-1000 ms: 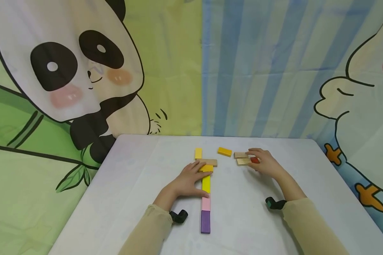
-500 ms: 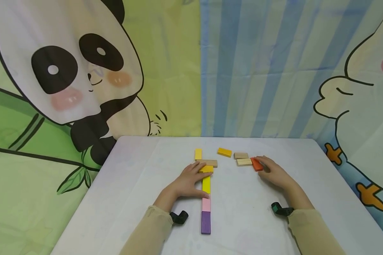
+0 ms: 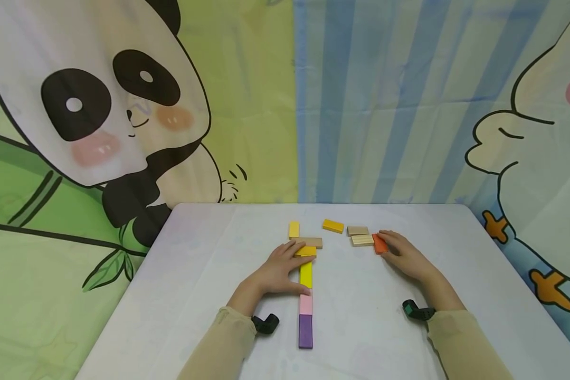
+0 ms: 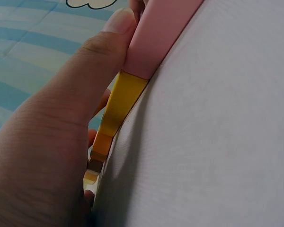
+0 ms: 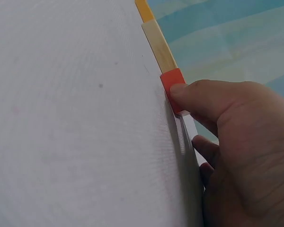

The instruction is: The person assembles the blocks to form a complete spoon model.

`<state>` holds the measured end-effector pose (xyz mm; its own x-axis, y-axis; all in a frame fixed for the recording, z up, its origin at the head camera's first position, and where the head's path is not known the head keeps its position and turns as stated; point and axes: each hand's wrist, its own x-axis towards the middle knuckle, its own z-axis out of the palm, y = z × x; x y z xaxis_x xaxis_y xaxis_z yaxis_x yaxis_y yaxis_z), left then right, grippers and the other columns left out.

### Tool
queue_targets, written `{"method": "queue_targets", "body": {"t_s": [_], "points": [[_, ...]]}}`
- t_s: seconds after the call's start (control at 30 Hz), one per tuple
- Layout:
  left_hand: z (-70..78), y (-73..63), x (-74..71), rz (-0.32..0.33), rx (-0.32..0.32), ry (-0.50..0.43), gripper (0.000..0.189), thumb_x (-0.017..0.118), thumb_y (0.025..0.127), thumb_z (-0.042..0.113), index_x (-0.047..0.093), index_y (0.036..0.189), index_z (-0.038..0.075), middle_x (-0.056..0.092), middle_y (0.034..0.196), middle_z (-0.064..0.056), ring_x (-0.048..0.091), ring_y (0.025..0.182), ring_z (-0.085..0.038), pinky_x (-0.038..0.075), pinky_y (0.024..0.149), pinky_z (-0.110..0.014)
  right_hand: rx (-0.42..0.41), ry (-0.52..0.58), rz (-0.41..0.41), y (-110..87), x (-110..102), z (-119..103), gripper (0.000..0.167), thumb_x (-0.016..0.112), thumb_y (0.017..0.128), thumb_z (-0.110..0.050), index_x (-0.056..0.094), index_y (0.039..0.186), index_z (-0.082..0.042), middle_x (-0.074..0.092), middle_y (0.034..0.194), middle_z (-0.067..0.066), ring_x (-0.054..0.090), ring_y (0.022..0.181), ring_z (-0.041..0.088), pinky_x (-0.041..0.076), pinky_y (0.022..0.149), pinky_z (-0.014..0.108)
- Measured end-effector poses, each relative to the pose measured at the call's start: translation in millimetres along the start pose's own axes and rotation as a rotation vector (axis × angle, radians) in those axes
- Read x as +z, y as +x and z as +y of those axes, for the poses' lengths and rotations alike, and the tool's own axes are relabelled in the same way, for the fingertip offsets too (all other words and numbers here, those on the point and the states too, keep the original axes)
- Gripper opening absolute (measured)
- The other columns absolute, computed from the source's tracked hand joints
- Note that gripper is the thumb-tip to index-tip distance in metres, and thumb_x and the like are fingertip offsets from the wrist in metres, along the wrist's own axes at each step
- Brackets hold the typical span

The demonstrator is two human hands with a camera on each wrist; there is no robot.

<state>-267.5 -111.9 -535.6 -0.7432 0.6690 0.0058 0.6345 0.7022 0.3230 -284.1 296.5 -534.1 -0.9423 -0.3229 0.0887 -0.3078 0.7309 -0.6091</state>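
My left hand (image 3: 276, 272) rests with spread fingers along a line of flat blocks, its thumb against the pink block (image 3: 306, 305). Below that lies a purple block (image 3: 305, 331); above come a yellow block (image 3: 306, 275), a crosswise orange-yellow block (image 3: 307, 250), a crosswise wooden block (image 3: 314, 243) and a small yellow block (image 3: 293, 229). To the right, my right hand (image 3: 410, 259) pinches a red block (image 3: 379, 244) by thumb and forefinger. The red block touches the end of a pale wooden block (image 5: 160, 46); its far side is partly hidden by fingers.
Another wooden block (image 3: 358, 230) lies just behind the pale one. An orange-yellow block (image 3: 333, 226) lies tilted to their left. The white table (image 3: 356, 316) ends at a printed cloth backdrop (image 3: 247, 105). Each wrist carries a dark camera.
My right hand has drawn back to the right and nearer. The red block has turned and now sits at the wooden block's right end. The left hand stays in place.
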Motion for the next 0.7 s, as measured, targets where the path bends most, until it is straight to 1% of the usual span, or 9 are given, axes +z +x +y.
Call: {"method": "queue_targets", "body": {"t_s": [0.1, 0.2, 0.37, 0.47, 0.53, 0.6, 0.7], "points": [[0.3, -0.1, -0.3, -0.003, -0.004, -0.006, 0.096, 0.052, 0.07, 0.09, 0.031, 0.152, 0.045, 0.009, 0.168, 0.003, 0.002, 0.155, -0.027, 0.01, 0.124, -0.056, 0.014, 0.001, 0.017, -0.1, 0.0, -0.3, 0.063, 0.066, 0.096, -0.025, 0.04, 0.15, -0.007, 0.034, 0.155, 0.02, 0.027, 0.144, 0.046, 0.025, 0.113, 0.068], [0.8, -0.1, -0.8, -0.005, -0.008, -0.008, 0.096, 0.052, 0.07, 0.09, 0.03, 0.152, 0.045, 0.008, 0.168, 0.004, 0.001, 0.156, -0.027, 0.01, 0.124, -0.056, 0.043, 0.007, 0.024, -0.6, -1.0, -0.1, 0.066, 0.068, 0.094, -0.026, 0.039, 0.151, -0.008, 0.034, 0.156, 0.021, 0.028, 0.144, 0.047, 0.025, 0.113, 0.068], [1.6, -1.0, -2.6, -0.011, -0.016, -0.008, 0.096, 0.052, 0.07, 0.09, 0.03, 0.152, 0.046, 0.008, 0.168, 0.004, 0.0, 0.156, -0.026, 0.009, 0.124, -0.055, 0.081, 0.001, 0.031, -1.5, -2.3, 0.0, 0.067, 0.067, 0.094, -0.032, 0.04, 0.15, -0.009, 0.035, 0.155, 0.024, 0.028, 0.144, 0.048, 0.024, 0.114, 0.067], [1.7, -1.0, -3.5, -0.015, -0.022, -0.012, 0.097, 0.052, 0.069, 0.091, 0.03, 0.152, 0.046, 0.008, 0.168, 0.004, 0.0, 0.156, -0.026, 0.009, 0.125, -0.054, 0.103, -0.001, 0.058, -1.4, -4.6, -1.3, 0.067, 0.068, 0.094, -0.036, 0.042, 0.149, -0.009, 0.038, 0.154, 0.023, 0.03, 0.143, 0.047, 0.025, 0.114, 0.066], [1.7, -1.0, -3.4, -0.017, -0.019, -0.013, 0.097, 0.053, 0.069, 0.09, 0.03, 0.152, 0.045, 0.008, 0.168, 0.003, 0.0, 0.156, -0.026, 0.009, 0.125, -0.054, 0.111, 0.008, 0.082, -1.8, -6.7, -3.6, 0.067, 0.067, 0.094, -0.039, 0.043, 0.149, -0.01, 0.04, 0.153, 0.022, 0.034, 0.141, 0.047, 0.028, 0.112, 0.066], [2.1, -1.1, -3.3, -0.014, -0.013, -0.013, 0.096, 0.054, 0.07, 0.089, 0.031, 0.152, 0.044, 0.008, 0.168, 0.003, 0.001, 0.156, -0.027, 0.009, 0.124, -0.055, 0.114, 0.027, 0.11, -0.9, -8.7, -7.8, 0.067, 0.066, 0.094, -0.043, 0.043, 0.149, -0.013, 0.043, 0.151, 0.019, 0.04, 0.136, 0.045, 0.033, 0.109, 0.065], [2.4, -1.0, -3.1, -0.011, -0.007, -0.009, 0.096, 0.055, 0.071, 0.088, 0.032, 0.152, 0.042, 0.009, 0.168, 0.002, 0.001, 0.155, -0.028, 0.009, 0.124, -0.056, 0.101, 0.106, 0.125, 5.9, -9.5, -22.6, 0.065, 0.064, 0.095, -0.044, 0.044, 0.149, -0.016, 0.045, 0.149, 0.015, 0.048, 0.129, 0.041, 0.04, 0.105, 0.062]]}}
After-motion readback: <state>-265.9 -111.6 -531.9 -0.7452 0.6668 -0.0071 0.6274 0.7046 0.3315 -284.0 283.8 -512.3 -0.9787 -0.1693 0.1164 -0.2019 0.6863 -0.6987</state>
